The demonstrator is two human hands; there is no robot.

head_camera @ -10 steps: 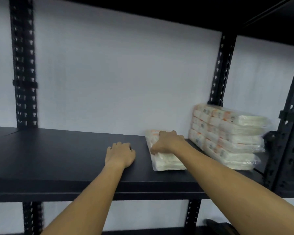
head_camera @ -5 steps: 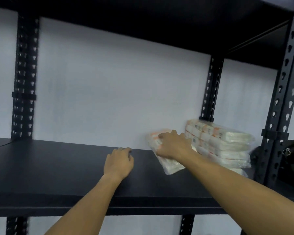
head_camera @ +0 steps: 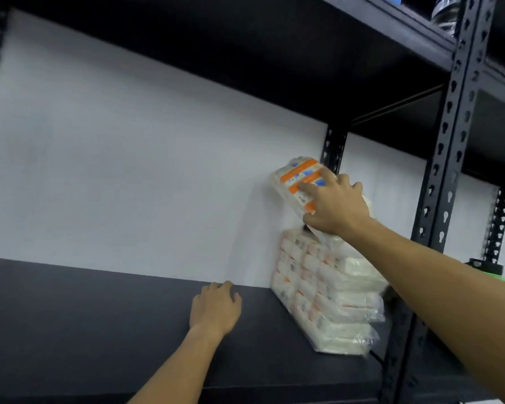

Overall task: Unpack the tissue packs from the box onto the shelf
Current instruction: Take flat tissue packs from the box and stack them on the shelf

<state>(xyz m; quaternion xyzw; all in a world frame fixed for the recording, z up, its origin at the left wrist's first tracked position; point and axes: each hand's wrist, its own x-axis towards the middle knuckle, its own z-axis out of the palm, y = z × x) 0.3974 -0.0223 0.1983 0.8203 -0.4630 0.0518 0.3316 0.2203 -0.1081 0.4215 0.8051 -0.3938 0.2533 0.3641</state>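
Tissue pack (head_camera: 299, 185), wrapped in clear plastic with orange bands, is now up in the air above the stack of tissue packs (head_camera: 327, 295) at the right end of the black shelf (head_camera: 99, 310); a second ago it lay flat on the shelf board beside that stack, and half a second ago I had only just tipped it up. My right hand (head_camera: 337, 205) grips it from the near side, fingers spread over its printed face and thumb curled under its lower edge, the pack tilted and close to the white wall (head_camera: 129, 170). Its lower corner hangs just over the top of the stack; I cannot tell whether they touch. My left hand (head_camera: 216, 307) has stayed where it was, resting palm down on the shelf board with fingers loosely bent, holding nothing, to the left of the stack and apart from it. The black perforated upright (head_camera: 449, 141) stands at right.
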